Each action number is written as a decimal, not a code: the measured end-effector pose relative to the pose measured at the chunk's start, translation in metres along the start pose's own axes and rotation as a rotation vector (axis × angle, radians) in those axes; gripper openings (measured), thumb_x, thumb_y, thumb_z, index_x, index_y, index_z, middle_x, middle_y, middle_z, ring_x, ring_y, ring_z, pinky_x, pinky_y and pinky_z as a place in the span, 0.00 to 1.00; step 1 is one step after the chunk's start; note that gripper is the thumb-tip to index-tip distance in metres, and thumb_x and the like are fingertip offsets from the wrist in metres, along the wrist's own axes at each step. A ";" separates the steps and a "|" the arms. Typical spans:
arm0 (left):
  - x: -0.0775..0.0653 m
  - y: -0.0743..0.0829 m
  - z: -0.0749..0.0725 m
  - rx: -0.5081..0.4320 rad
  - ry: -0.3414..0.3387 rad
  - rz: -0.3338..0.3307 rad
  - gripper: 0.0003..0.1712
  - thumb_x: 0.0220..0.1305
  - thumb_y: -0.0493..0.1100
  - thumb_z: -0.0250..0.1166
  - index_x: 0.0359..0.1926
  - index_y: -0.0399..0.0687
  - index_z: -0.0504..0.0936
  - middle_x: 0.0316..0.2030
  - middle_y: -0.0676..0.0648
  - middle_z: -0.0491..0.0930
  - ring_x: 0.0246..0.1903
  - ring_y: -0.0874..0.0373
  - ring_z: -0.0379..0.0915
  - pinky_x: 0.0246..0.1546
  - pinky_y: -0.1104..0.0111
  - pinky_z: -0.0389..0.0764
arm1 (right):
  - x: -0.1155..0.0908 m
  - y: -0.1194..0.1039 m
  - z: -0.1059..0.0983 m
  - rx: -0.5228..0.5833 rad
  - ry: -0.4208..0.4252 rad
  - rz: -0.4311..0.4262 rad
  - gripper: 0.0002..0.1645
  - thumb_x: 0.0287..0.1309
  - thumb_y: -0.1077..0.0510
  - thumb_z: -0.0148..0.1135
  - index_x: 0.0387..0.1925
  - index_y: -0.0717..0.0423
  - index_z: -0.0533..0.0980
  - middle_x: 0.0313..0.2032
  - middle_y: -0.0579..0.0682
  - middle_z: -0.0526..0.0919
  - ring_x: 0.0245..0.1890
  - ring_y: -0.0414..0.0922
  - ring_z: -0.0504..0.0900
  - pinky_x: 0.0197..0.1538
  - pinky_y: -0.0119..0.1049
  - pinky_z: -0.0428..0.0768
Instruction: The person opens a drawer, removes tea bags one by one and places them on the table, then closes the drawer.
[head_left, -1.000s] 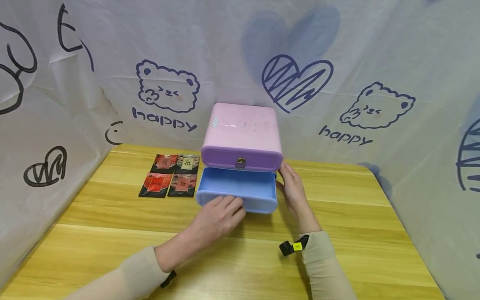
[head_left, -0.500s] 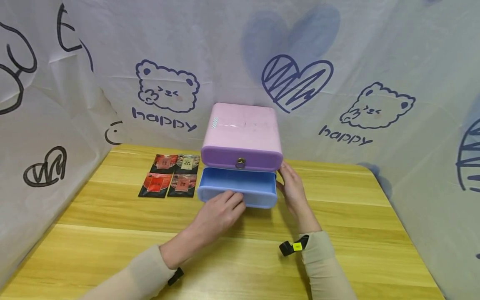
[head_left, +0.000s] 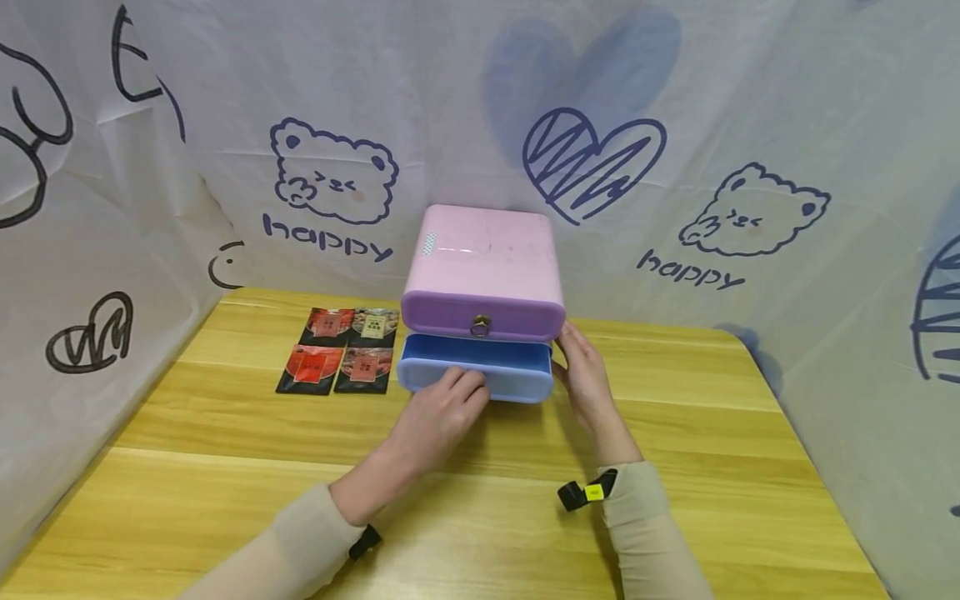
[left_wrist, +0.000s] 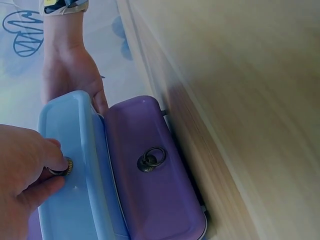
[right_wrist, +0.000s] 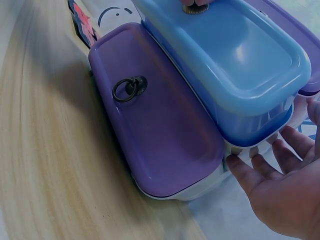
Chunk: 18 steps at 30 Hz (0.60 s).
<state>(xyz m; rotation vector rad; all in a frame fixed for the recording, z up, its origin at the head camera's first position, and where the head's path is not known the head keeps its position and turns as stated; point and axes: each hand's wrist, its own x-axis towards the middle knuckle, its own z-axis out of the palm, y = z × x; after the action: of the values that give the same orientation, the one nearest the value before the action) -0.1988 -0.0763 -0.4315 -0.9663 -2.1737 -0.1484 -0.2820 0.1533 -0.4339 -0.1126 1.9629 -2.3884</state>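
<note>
A small drawer cabinet with a pink top stands at the back of the table. Its blue middle drawer sticks partly out, between the purple top drawer and a purple bottom drawer; both purple ones sit flush. Thumb and finger of my left hand pinch the ring pull on the blue front. My right hand rests against the cabinet's right side, its fingers extended along the edge. The inside of the blue drawer is mostly hidden now.
Several red and black food packets lie in two rows left of the cabinet. A printed white cloth hangs behind the wooden table. The bottom drawer has its own ring pull.
The blue drawer has slid inward, away from me, and shows less of its inside. My left hand has moved forward with it; the right hand has stayed on the cabinet's side.
</note>
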 end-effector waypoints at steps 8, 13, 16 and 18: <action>0.003 -0.003 0.006 -0.039 -0.009 -0.049 0.09 0.63 0.25 0.64 0.41 0.38 0.86 0.43 0.43 0.82 0.42 0.49 0.76 0.36 0.66 0.86 | 0.001 0.001 0.000 -0.010 0.005 0.000 0.30 0.82 0.49 0.46 0.76 0.58 0.66 0.76 0.54 0.66 0.78 0.49 0.61 0.75 0.54 0.66; 0.006 -0.004 0.009 -0.054 -0.027 -0.080 0.08 0.65 0.26 0.65 0.41 0.39 0.85 0.44 0.43 0.81 0.42 0.49 0.76 0.34 0.65 0.85 | -0.001 0.000 -0.001 -0.023 0.003 -0.003 0.31 0.82 0.49 0.45 0.77 0.58 0.65 0.77 0.55 0.65 0.78 0.49 0.60 0.75 0.54 0.65; 0.008 -0.004 0.010 -0.064 -0.041 -0.101 0.07 0.65 0.26 0.66 0.41 0.39 0.85 0.44 0.44 0.80 0.43 0.49 0.76 0.34 0.66 0.85 | -0.001 0.000 -0.001 -0.038 0.003 0.002 0.31 0.82 0.48 0.44 0.77 0.58 0.64 0.77 0.55 0.64 0.78 0.49 0.60 0.75 0.55 0.65; 0.010 -0.004 0.011 -0.068 -0.046 -0.115 0.07 0.66 0.26 0.65 0.40 0.39 0.85 0.44 0.44 0.80 0.43 0.50 0.76 0.35 0.66 0.85 | -0.001 0.000 -0.001 -0.044 0.004 0.006 0.31 0.82 0.48 0.44 0.77 0.57 0.65 0.77 0.54 0.64 0.78 0.49 0.59 0.76 0.56 0.64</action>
<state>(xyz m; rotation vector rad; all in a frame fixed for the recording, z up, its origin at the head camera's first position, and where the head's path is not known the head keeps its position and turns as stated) -0.2126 -0.0691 -0.4319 -0.8904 -2.2797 -0.2584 -0.2815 0.1540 -0.4344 -0.1037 2.0155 -2.3443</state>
